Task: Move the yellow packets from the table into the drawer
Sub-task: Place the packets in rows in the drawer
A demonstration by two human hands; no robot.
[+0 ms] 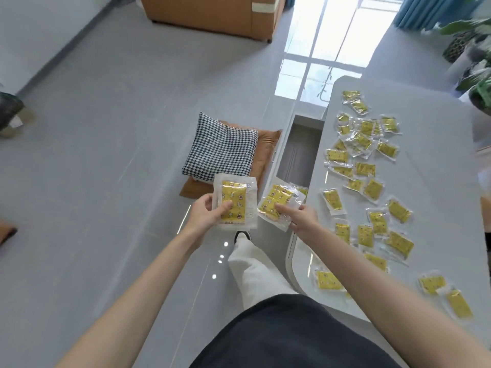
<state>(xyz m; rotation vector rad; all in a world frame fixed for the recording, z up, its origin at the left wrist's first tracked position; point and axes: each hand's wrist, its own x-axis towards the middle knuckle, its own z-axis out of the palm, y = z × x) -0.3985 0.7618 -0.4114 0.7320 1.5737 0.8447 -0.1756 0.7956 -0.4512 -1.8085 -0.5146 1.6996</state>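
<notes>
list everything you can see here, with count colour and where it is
yellow packets: many, too overlapped to count, yellow in clear wrap, scattered on the table
held packets: a few in each hand, yellow, near the drawer
table: one, white, right
drawer: one, grey, open at the table's left edge
checked cushion: one, black and white, on an orange cushion on the floor
sofa: one, tan, top
plant: green, blurred, top right
curtain: teal, top right
left hand: holding packets
right hand: holding packets
</notes>
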